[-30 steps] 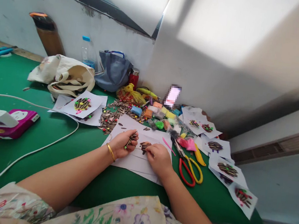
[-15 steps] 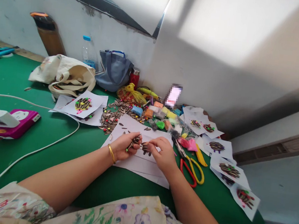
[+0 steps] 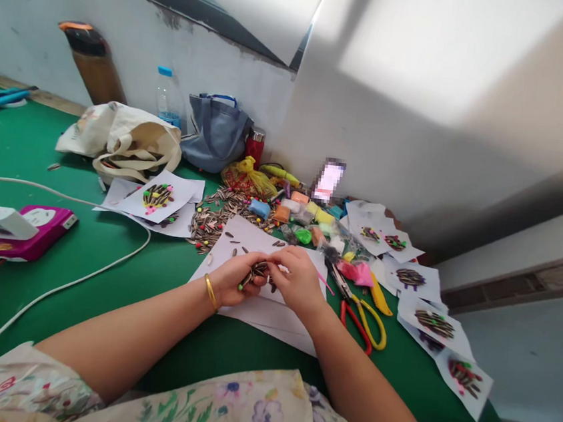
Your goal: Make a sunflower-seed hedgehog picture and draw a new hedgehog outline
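My left hand (image 3: 235,278), with a gold bangle on its wrist, is cupped around a small bunch of striped sunflower seeds (image 3: 255,272) above a stack of white paper sheets (image 3: 251,308). My right hand (image 3: 297,280) has come up against it, and its fingertips pinch at the seeds in the left palm. A loose heap of sunflower seeds (image 3: 210,220) lies just beyond the paper. The seed picture on the top sheet is hidden under my hands.
Red and yellow-handled scissors (image 3: 364,314) lie right of the paper, beside packets of coloured clay (image 3: 305,217). Finished seed pictures (image 3: 433,324) line the right edge; others (image 3: 157,198) sit left. Bags, bottles, a pink device (image 3: 32,232) and a white cable (image 3: 78,277) lie on the green table.
My right hand lifted off the seed picture on the paper and moved left to meet my left hand, where it now pinches at the held seeds.
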Demonstrator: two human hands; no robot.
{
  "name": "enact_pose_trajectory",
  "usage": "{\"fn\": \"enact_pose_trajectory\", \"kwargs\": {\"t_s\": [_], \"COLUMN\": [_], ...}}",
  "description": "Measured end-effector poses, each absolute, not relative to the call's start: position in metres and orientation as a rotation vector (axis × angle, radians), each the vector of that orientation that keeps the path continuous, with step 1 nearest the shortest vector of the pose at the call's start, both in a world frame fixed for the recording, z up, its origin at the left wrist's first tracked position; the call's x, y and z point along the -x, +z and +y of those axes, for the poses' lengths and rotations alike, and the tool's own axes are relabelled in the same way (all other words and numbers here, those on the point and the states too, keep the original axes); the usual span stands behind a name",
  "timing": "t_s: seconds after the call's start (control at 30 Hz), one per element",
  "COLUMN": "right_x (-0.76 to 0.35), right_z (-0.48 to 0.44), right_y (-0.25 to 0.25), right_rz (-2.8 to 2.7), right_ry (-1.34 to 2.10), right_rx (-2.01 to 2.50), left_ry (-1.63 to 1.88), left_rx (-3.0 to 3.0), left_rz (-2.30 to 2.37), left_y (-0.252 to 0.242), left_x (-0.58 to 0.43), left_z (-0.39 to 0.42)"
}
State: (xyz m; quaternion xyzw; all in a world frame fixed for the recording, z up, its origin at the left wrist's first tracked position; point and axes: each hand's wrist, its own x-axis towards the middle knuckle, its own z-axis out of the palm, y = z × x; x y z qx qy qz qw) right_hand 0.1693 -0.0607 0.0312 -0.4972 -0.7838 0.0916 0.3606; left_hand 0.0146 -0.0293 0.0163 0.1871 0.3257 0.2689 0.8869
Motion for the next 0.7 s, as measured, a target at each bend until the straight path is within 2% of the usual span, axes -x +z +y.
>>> {"fn": "enact_pose_trajectory", "kwargs": {"t_s": [0.4, 0.7], "right_x": [-0.1702, -0.1772], "right_z": [-0.0679, -0.0643], "right_y": [0.0343, 0.0274], "right_rz": [-2.149, -1.674], "right_ry": [0.178, 0.621], "right_rx": [1.292, 1.361], "left_ry": [0.572, 0.56], "left_rx": [-0.42, -0.484], "left_rz": [0.684, 0.622], "left_y": [0.0163, 0.0211], "left_x": [-0.0167, -0.013], "left_z": [-0.033, -0.0322]}}
